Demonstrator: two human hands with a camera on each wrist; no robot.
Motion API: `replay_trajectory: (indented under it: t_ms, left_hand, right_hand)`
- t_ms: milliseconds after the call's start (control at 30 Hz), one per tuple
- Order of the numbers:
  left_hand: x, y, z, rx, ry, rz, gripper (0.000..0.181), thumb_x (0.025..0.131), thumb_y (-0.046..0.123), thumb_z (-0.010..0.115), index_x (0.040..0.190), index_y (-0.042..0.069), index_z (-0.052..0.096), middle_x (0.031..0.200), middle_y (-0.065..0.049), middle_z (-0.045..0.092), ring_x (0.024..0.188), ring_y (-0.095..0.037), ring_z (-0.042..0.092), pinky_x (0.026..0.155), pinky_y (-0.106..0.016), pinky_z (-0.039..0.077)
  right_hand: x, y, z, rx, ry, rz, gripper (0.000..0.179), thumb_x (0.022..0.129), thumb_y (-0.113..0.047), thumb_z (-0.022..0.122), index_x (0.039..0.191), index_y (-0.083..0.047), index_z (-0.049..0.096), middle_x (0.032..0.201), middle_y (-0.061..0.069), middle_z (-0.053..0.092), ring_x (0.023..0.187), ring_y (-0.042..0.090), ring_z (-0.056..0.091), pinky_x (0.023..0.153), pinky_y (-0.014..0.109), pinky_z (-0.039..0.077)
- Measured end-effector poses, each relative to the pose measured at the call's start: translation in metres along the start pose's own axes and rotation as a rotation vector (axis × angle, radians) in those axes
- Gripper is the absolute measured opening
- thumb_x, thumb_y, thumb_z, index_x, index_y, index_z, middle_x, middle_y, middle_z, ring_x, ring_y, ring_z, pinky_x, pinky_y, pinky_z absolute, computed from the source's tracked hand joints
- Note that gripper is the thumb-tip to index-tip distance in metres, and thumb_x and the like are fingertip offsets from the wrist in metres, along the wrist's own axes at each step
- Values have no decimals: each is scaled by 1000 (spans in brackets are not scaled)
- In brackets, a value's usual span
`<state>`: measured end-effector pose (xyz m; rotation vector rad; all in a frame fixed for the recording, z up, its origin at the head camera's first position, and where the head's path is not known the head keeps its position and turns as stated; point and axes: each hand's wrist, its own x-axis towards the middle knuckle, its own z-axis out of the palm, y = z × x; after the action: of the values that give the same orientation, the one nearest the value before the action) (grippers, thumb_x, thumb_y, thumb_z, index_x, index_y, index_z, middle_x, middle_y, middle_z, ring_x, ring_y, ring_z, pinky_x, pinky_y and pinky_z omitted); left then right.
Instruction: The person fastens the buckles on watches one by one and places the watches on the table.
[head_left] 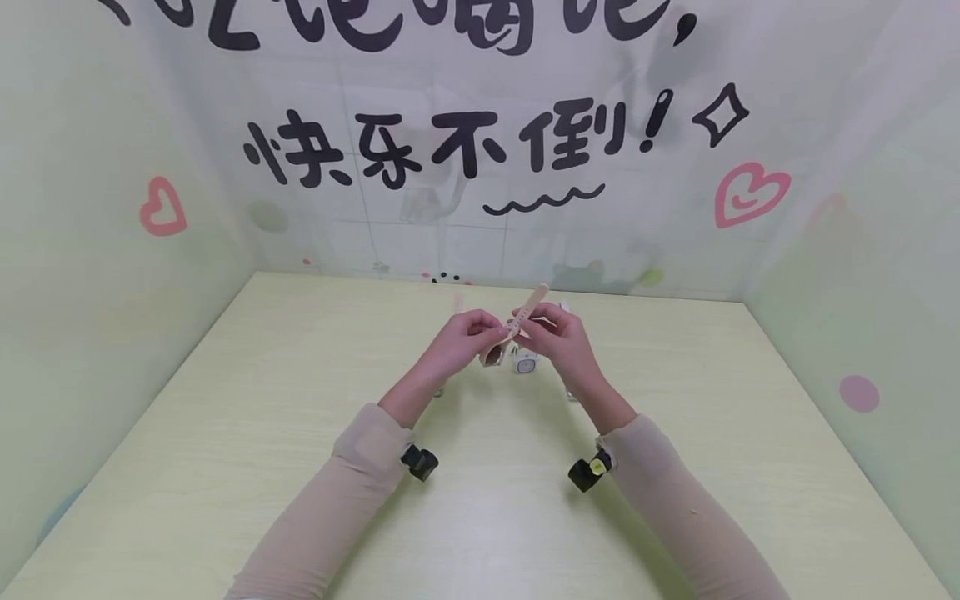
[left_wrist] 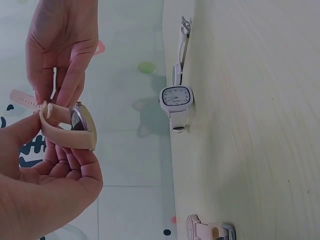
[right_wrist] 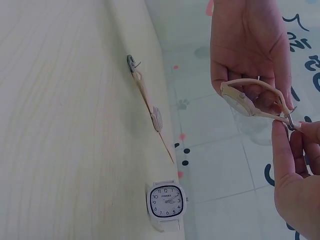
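Both hands hold a pale pink wristwatch point(head_left: 492, 357) up above the far part of the table. Its strap point(left_wrist: 67, 137) is bent into a loop, with the free holed end point(head_left: 534, 302) sticking out past the buckle point(right_wrist: 290, 120). My left hand point(head_left: 465, 342) grips the looped strap near the case, thumb on the band. Thumb and fingers of my right hand point(head_left: 558, 337) pinch the strap at the buckle. Below the hands, a white square-faced watch point(right_wrist: 167, 202) rests on the table.
Another pink watch point(right_wrist: 157, 119) lies on the table point(head_left: 480, 517) to the left, near the far edge. A second white watch point(left_wrist: 182, 55), seen side-on, lies to the right. A printed backdrop point(head_left: 420, 233) stands behind the table.
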<state>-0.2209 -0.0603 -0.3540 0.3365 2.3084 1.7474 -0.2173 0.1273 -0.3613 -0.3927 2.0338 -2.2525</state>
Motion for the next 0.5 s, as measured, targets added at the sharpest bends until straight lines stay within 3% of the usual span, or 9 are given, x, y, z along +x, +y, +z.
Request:
replay_trajectory:
  t_ms: [167,500]
  left_hand:
    - [0,0,2,21,15,-9,23,101,24,60,110,3,64,92,-5,70,75,-12,60,75,-25,49]
    - [1,0,4,10,58,-29,26,99,28,63,107,4,70,86,-4,70,72,-12,59,72,-25,51]
  right_hand:
    - [-1,-1,1,-8,5,-9,30,100,-5,56,125,13,52,110,-3,64,102,6,66,91,27,57]
    - [0,3,0,-9,-2,-27,30,100,-5,57,124,13,54,105,-4,65,99,6,67,89,27,58]
